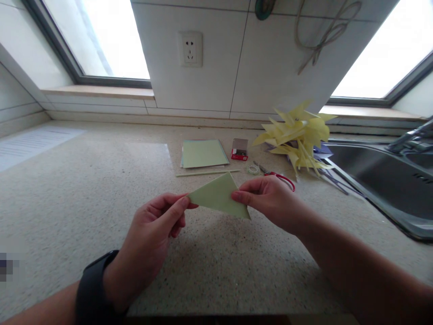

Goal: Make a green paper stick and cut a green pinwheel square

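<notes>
A pale green sheet of paper folded into a triangle (218, 195) is held above the counter between both hands. My left hand (158, 221) pinches its left corner between thumb and fingertips. On the other side, my right hand (265, 196) grips the right edge, thumb in front and fingers behind. Just beyond the paper lies a thin pale stick (208, 173). Behind that is a stack of coloured square paper (204, 153), light green on top. Scissors with red handles (282, 178) lie past my right hand, beside a small roll of tape (252, 169).
A small red box (239, 150) stands by the paper stack. Yellow paper pinwheels (297, 133) are piled at the back right, next to a steel sink (382, 180) with a faucet (412, 137). A printed sheet (34, 142) lies far left. The tiled wall has a socket (190, 48).
</notes>
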Tool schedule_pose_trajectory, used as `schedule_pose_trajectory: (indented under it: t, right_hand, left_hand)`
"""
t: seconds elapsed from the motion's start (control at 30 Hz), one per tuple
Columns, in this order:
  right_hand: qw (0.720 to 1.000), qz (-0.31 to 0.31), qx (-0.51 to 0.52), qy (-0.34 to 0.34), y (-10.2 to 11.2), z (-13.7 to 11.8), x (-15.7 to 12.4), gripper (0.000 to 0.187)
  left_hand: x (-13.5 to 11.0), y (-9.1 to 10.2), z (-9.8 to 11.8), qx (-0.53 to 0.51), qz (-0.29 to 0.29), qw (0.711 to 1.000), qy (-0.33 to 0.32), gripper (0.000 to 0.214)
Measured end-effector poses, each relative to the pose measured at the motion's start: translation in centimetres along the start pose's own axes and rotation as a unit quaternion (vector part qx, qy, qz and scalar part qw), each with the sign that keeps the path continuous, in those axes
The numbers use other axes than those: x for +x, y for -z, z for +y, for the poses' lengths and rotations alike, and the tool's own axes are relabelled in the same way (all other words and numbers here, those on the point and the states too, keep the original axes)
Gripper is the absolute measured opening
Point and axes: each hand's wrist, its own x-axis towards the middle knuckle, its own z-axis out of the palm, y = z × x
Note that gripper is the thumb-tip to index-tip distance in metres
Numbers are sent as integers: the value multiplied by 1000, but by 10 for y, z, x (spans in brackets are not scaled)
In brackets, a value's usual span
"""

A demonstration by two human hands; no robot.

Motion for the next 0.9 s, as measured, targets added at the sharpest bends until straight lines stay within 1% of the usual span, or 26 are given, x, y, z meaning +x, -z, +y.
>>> schedule_pose_trajectory:
  t: [0.17,0.37,0.57,0.67,0.8,0.9]
  right_hand:
    - [998,-58,-4,3,3,-1,0,34]
    - [999,-19,-36,-19,4,-3,0,32]
    - [997,-69,16,-18,6,1,3,24]
    - [997,-69,7,-16,7,2,4,23]
    - [997,-61,50,-19,8,2,4,16]
    - [995,-65,70,-27,8,2,4,16]
  left_hand:
    - [2,-2,2,-28,21,999,4,19]
    - [2,-3,4,-34,34,999,17,21]
    - [3,-2,5,-33,41,998,19,20]
    - [3,-2,4,-37,42,998,22,20]
    - [4,-3,5,-39,44,998,25,20]
    - [4,-3,6,-39,47,998,24,20]
